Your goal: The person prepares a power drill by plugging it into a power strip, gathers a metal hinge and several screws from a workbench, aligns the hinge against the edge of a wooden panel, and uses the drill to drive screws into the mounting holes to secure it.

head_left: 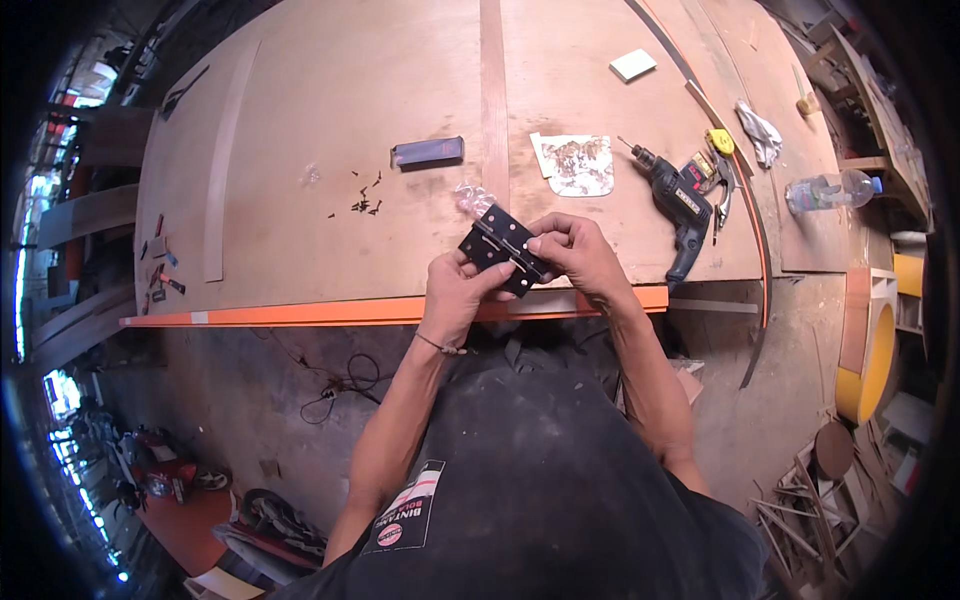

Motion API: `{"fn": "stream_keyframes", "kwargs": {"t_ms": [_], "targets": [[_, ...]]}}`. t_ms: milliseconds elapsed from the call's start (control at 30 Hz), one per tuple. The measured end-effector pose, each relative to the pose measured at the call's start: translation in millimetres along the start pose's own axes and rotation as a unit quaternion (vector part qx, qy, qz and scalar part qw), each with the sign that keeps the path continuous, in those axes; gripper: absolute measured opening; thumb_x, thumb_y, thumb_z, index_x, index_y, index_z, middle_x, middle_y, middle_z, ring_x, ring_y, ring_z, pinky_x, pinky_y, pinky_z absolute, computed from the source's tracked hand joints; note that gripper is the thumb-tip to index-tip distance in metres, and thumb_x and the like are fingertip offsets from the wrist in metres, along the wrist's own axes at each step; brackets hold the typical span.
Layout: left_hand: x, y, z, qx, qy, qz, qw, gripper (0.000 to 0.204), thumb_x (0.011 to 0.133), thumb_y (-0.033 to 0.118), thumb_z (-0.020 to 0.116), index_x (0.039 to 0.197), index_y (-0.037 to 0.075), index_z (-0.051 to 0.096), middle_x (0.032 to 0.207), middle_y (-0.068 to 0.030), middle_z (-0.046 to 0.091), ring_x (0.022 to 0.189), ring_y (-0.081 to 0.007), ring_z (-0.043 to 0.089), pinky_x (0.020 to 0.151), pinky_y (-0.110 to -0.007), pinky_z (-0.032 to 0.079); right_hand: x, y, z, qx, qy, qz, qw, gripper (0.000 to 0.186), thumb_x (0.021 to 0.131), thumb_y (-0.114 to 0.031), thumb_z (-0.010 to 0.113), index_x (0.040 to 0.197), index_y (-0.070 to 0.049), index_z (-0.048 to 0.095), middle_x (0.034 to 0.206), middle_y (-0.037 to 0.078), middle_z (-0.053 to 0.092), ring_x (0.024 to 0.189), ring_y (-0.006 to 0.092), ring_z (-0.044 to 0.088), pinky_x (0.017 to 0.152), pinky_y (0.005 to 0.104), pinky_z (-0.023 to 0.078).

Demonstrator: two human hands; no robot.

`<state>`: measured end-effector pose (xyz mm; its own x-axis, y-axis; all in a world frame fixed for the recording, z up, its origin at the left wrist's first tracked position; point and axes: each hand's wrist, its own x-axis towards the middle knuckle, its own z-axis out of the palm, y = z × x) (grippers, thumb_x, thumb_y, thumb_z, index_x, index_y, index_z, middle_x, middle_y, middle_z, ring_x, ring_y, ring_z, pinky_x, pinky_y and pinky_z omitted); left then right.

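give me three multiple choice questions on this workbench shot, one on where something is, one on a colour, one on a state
1. Where does the drill lie?
A. on the board, to the right of the hands
B. on the floor under the board
C. in the left hand

2. What colour is the board's near edge?
A. blue
B. orange
C. white

3. How is the hinge held?
A. lying free on the board
B. pinched in the right hand alone
C. gripped by both hands above the board's edge

Answers:
1. A, the drill rests on the board beside a tape measure, right of the hands.
2. B, an orange strip runs along the near edge.
3. C, fingers of the left hand and the right hand both close on the black hinge.
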<state>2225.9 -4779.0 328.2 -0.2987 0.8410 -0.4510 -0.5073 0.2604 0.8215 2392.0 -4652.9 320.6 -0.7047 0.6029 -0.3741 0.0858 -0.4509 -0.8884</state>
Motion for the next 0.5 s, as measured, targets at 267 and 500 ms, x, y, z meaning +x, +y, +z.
{"fn": "stream_keyframes", "kwargs": {"t_ms": [267, 500], "targets": [[3.7, 8.3, -29.9, 0.106, -0.073, 0.021, 0.991, 0.021, 0.095, 0.01, 0.071, 0.109, -0.006, 0.071, 0.089, -0.0097, 0.075, 0.072, -0.011, 0.071, 0.057, -0.024, 0.059, -8.7, 6.7, 13.5, -0.086, 0.034, 0.011, 0.996, 0.036, 0.096, -0.023, 0.073, 0.121, 0.002, 0.062, 0.095, 0.009, 0.073, 0.079, 0.0114, 0.068, 0.066, 0.0244, 0.055], [-9.9, -15.9, -34.3, 0.078, -0.098, 0.032, 0.992, 0.022, 0.1, 0.019, 0.067, 0.103, -0.003, 0.07, 0.075, -0.0019, 0.066, 0.059, -0.008, 0.062, 0.051, -0.023, 0.052, -21.7, 28.6, 34.4, -0.084, 0.026, -0.01, 0.996, 0.037, 0.099, -0.017, 0.069, 0.128, 0.003, 0.059, 0.106, 0.008, 0.071, 0.091, 0.012, 0.068, 0.08, 0.0272, 0.056]]}}
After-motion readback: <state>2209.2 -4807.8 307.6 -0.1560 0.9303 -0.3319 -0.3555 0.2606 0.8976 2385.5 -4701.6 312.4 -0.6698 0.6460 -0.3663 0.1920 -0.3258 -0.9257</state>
